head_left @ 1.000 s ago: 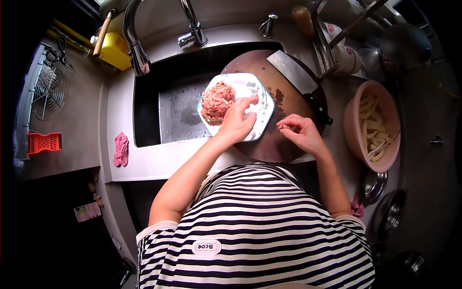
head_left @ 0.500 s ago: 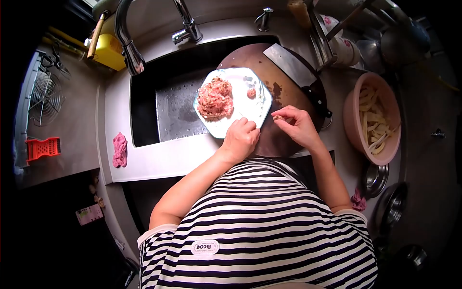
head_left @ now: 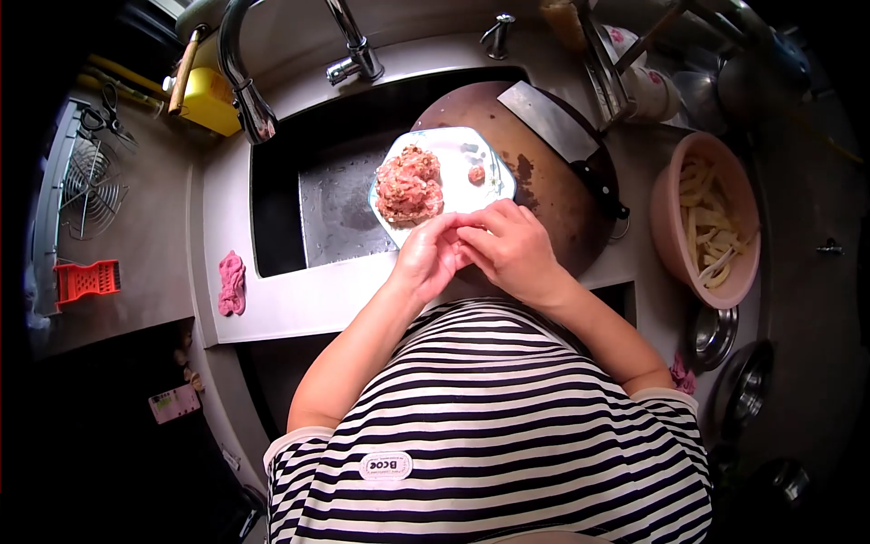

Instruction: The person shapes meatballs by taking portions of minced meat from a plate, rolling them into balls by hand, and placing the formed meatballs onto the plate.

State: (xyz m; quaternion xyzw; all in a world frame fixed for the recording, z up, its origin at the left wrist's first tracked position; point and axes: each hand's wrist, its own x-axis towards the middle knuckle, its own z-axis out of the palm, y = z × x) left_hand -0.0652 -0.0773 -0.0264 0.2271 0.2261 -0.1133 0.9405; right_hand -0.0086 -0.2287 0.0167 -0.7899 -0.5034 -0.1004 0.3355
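Observation:
My left hand (head_left: 428, 257) and my right hand (head_left: 517, 250) meet at the front edge of a white plate (head_left: 467, 195), fingertips pressed together. Between them, what they hold is hidden; a small bit of minced meat showed in my right fingertips a moment before. Both hands are closed, the left one curled with its palm partly up. A large mound of minced meat (head_left: 408, 184) lies on the plate's left side. One small meatball (head_left: 477, 174) sits apart from it on the right. Beneath the plate is a round wooden chopping board (head_left: 553, 195).
A cleaver (head_left: 548, 122) lies on the board's far right. The sink (head_left: 344, 204) with its faucet (head_left: 254, 109) is at left. A pink basin (head_left: 666, 199) of pale cut strips stands at right. A pink cloth (head_left: 232, 283) and a red grater (head_left: 88, 281) lie left.
My right hand has moved left from beside the plate to meet my left hand. My left hand has let go of the plate's edge and turned its palm partly up.

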